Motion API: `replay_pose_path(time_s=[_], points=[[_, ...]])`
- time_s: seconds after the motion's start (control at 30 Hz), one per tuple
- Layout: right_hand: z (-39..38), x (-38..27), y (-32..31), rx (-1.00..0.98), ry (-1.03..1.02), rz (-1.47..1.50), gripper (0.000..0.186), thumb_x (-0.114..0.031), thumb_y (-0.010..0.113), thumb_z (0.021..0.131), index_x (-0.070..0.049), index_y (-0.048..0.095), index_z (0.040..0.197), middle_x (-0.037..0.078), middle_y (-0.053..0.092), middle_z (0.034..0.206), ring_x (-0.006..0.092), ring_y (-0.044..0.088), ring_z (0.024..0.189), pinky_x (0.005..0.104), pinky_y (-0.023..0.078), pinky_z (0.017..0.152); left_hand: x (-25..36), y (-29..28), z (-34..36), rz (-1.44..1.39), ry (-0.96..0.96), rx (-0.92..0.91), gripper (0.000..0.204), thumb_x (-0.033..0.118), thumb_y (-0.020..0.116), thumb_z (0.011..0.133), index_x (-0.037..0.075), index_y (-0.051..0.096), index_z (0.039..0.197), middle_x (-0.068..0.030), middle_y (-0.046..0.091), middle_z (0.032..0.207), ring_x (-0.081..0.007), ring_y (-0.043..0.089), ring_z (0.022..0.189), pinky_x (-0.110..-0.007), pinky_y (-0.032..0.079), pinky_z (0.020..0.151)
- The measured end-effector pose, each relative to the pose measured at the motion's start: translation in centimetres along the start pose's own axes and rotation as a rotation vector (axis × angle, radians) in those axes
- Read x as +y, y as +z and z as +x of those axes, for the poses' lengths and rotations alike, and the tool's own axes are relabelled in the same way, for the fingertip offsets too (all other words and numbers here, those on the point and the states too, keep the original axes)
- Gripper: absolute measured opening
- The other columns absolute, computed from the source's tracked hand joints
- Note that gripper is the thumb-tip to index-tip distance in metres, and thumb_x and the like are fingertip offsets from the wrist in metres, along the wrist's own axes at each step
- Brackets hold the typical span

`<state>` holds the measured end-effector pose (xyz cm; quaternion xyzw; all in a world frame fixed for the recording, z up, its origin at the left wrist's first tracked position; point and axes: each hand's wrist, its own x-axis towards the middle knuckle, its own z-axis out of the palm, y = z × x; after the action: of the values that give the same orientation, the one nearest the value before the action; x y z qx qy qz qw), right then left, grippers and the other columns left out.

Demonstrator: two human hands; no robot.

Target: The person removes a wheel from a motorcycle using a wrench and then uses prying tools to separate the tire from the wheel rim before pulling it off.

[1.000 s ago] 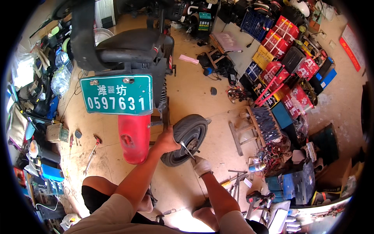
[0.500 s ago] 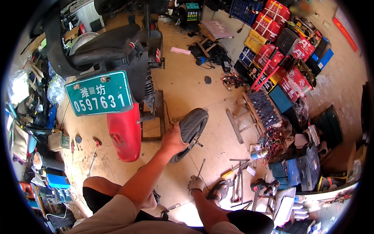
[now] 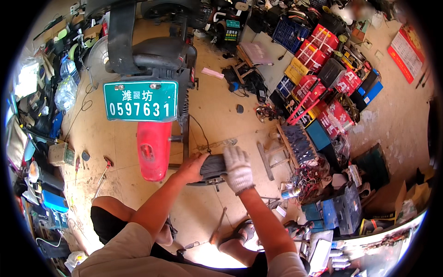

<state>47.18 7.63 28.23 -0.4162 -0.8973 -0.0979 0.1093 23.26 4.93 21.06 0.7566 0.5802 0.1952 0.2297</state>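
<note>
The bare tan floor [image 3: 221, 115] gives open room only in a patch ahead of the knees and a strip running up past the scooter; the rest is hemmed in. To the left a bank of bags, bottles and boxes [image 3: 41, 120] lines the edge, to the right red and blue cartons [image 3: 323, 60] stack along the wall with a tangle of wires [image 3: 309, 177] and a blue crate [image 3: 334, 212] below them. Straight ahead stands the scooter's rear, its red mudguard [image 3: 153, 150] under a green number plate [image 3: 140, 101], just left of the hands.

The small black tyre [image 3: 213, 167] sits low over the floor between both hands, just right of the mudguard, seen edge-on, its tread dark and dusty grey. The bare left hand [image 3: 193, 167] has its grip closed round the tyre's left side; the right hand [image 3: 237, 168], in a white work glove, lies over the tyre's right side with fingers curled down on it. A long thin tool [image 3: 218, 226] lies on the floor near the sandalled foot [image 3: 240, 233]
</note>
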Motion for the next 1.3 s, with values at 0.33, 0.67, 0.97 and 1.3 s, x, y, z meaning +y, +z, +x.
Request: replay_pose_path(time_s=[0.33,0.67,0.97,1.3], points=[[5.3,0.1,4.8,-0.209,-0.133,-0.004,0.079,-0.025,0.086,0.076,-0.010,0.054,0.146,0.015,0.066,0.129,0.0346,0.065,0.121,0.0487,0.051,0.103,-0.1,2.1,0.6,0.150,-0.075,0.165,0.097,0.008,0.089,0.073,0.003,0.042,0.158,-0.0192,0.055,0.142,-0.0383,0.053,0.136,-0.051,0.043,0.114],[7.6,1.7,5.5,-0.211,-0.105,0.081,0.082,-0.023,0.090,0.075,-0.011,0.054,0.148,0.018,0.062,0.140,0.0384,0.059,0.133,0.0496,0.048,0.111,-1.0,3.0,3.5,0.207,-0.083,0.287,0.090,0.005,0.086,0.072,0.000,0.045,0.152,-0.0212,0.055,0.138,-0.0410,0.054,0.133,-0.050,0.045,0.113],[7.0,4.2,7.6,-0.122,0.003,-0.061,0.070,-0.011,0.073,0.091,-0.016,0.050,0.156,0.013,0.056,0.150,0.0347,0.055,0.140,0.0476,0.045,0.117,4.4,2.3,2.8,0.080,-0.217,0.086,0.103,0.046,0.087,0.085,-0.010,0.036,0.154,-0.0320,0.060,0.131,-0.0472,0.066,0.115,-0.053,0.055,0.099],[0.9,-0.6,6.6,0.358,0.943,0.782,0.056,-0.020,0.055,0.107,0.001,0.048,0.159,0.027,0.070,0.140,0.0408,0.071,0.126,0.0464,0.056,0.107,8.5,4.0,11.4,-0.011,-0.395,0.168,0.117,0.057,0.077,0.090,0.006,0.015,0.174,-0.0378,0.061,0.130,-0.0477,0.073,0.104,-0.053,0.061,0.086]])
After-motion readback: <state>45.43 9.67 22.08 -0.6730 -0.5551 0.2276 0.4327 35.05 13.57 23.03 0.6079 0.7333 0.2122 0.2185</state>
